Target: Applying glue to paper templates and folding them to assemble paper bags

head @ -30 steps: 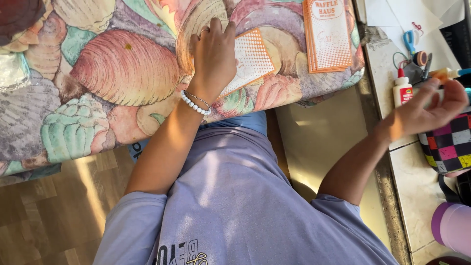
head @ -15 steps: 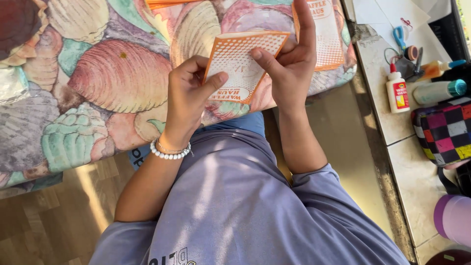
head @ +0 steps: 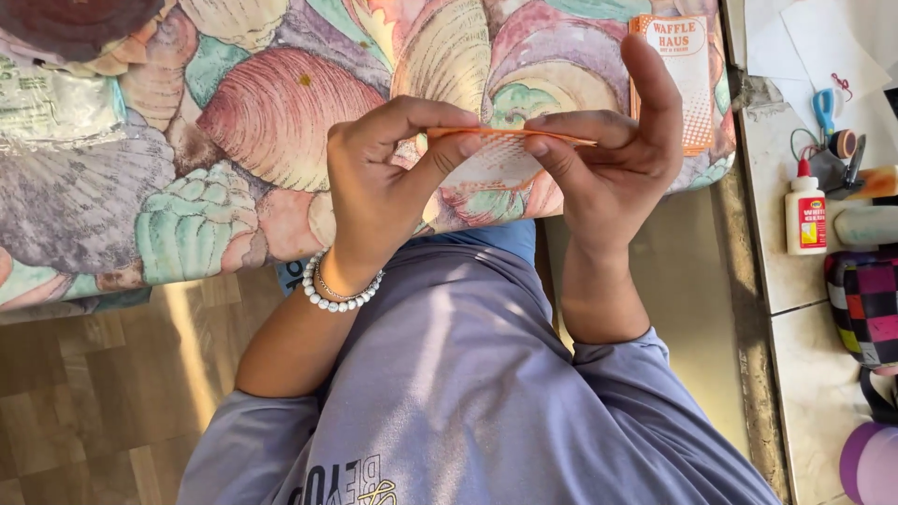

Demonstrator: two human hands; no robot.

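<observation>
Both hands hold one flat orange-and-white paper packet (head: 510, 140) edge-on above a cushion with a seashell print (head: 234, 131). My left hand (head: 388, 182), with a pearl bracelet at the wrist, pinches the packet's left end between thumb and fingers. My right hand (head: 613, 150) pinches its right end, the index finger raised. A second orange-and-white packet (head: 687, 70) lies flat on the cushion just beyond my right hand.
To the right is a white tiled surface (head: 795, 281) with a small white glue bottle (head: 805, 213), blue-handled scissors (head: 825, 110) and a checkered pouch (head: 865, 299). A clear plastic bag (head: 56, 98) lies at the cushion's left. Wood floor (head: 103, 393) shows below.
My right hand came back from the tiled surface and took the packet together with my left hand. The packet was lifted off the cushion and turned from face-on to edge-on.
</observation>
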